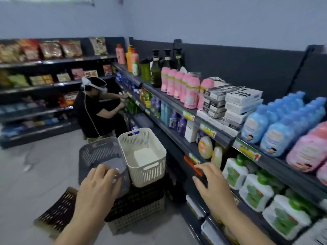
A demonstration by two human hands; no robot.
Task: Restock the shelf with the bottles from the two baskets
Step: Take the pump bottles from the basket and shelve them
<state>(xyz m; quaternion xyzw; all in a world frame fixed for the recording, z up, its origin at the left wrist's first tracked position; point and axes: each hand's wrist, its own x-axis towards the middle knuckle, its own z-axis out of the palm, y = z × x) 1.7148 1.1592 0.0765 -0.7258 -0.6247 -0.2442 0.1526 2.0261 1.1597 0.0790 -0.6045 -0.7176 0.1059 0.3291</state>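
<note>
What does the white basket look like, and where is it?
The white basket looks like cream plastic: boxy, rounded corners, slotted walls, a handle slot at each short end. Its floor is bare, nothing inside. It stands upright on stacked crates by the shelf, right beside the grey basket. Neither the left hand nor the right hand touches it.

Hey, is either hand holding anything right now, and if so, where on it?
The left hand has its grip on the grey basket, fingers curled over its near rim. The right hand is open with fingers spread, holding nothing.
</note>
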